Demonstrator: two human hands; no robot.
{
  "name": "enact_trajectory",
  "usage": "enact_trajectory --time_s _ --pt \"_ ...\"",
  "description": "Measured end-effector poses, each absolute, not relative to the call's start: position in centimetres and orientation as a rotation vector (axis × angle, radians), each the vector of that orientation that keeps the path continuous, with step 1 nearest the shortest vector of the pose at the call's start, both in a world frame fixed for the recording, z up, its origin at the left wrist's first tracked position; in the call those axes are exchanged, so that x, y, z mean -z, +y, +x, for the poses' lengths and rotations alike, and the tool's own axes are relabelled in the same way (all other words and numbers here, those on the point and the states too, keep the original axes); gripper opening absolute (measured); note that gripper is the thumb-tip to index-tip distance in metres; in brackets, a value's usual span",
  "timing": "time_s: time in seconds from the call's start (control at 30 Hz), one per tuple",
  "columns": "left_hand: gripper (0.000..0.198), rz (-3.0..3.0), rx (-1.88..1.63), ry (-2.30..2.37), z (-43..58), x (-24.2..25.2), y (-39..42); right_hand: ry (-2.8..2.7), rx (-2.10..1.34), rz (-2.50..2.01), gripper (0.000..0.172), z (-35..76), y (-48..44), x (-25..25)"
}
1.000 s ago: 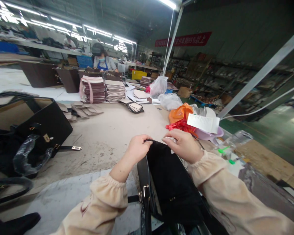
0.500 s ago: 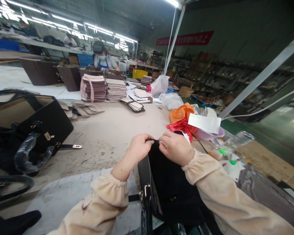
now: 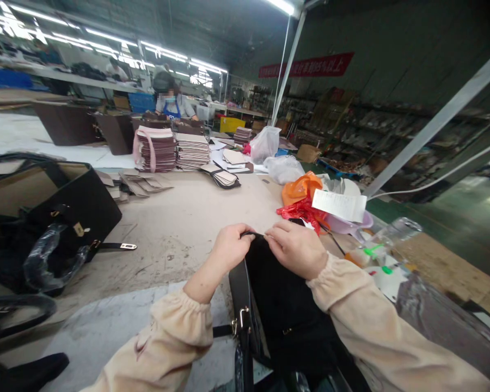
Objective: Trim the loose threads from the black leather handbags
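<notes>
**Head view: both hands pinched together on the bag's top edge**

Head camera looks down on a black bag (image 3: pixel 286 305) lying at the near edge of the table (image 3: pixel 179 218), its mouth pointing away from the person and a strap with a metal buckle (image 3: pixel 240 321) running along its left side. The left hand (image 3: pixel 231 247) is closed in a pinch on the far rim of the bag. The right hand (image 3: pixel 296 247) is closed on the same rim just beside it, fingertips nearly meeting the left thumb.

A second ago the right hand sat further right along that rim, with a clear gap between the two hands. It has since slid in toward the left hand, which has hardly moved. The grip is now gathered at one spot on the rim, so the work looks concentrated on that short stretch of edge; what lies under the fingers is too small to tell.

Just beyond the right hand lie a red plastic bag (image 3: pixel 300 209), an orange bag (image 3: pixel 300 188) and a paper slip (image 3: pixel 338 206). Well apart to the left stands a second black handbag (image 3: pixel 77 207). Further back are stacks of cut pieces (image 3: pixel 173 149), and a co-worker (image 3: pixel 173 103) sits at the far end.
</notes>
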State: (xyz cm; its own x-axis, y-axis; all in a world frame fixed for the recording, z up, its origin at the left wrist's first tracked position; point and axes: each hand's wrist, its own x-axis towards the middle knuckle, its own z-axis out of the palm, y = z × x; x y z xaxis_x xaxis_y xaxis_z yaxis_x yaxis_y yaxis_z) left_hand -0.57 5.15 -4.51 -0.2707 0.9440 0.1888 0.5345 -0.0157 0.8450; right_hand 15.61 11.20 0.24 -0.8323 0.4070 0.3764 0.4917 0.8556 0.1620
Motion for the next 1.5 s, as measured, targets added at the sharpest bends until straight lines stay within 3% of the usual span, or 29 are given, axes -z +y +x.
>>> enact_trajectory --time_s 0.47,0.7,1.03,1.23,1.4,1.5 --pt "0.021 1.547 -1.189 1.863 -0.3 4.2 5.2 -2.861 0.743 -0.662 0.019 13.6 10.2 -0.7" --pt "0.02 1.56 -1.193 1.868 -0.2 4.3 5.2 -2.741 0.629 -0.664 0.022 14.6 10.7 -0.1" --pt "0.023 1.561 -1.169 1.701 -1.0 3.7 4.8 -2.207 -0.217 -0.969 0.019 21.9 10.6 0.9" --pt "0.021 1.676 -0.979 1.772 -1.1 3.0 5.8 -1.72 -0.89 -1.354 0.025 27.7 8.2 6.4" --pt "0.019 1.75 -0.886 1.867 -0.8 2.0 6.2 -1.337 -1.384 -1.322 0.028 30.4 4.8 11.2" --pt "0.028 1.659 -0.942 1.739 -0.9 1.7 5.4 -1.12 -1.567 -1.278 0.03 31.1 3.3 13.2"
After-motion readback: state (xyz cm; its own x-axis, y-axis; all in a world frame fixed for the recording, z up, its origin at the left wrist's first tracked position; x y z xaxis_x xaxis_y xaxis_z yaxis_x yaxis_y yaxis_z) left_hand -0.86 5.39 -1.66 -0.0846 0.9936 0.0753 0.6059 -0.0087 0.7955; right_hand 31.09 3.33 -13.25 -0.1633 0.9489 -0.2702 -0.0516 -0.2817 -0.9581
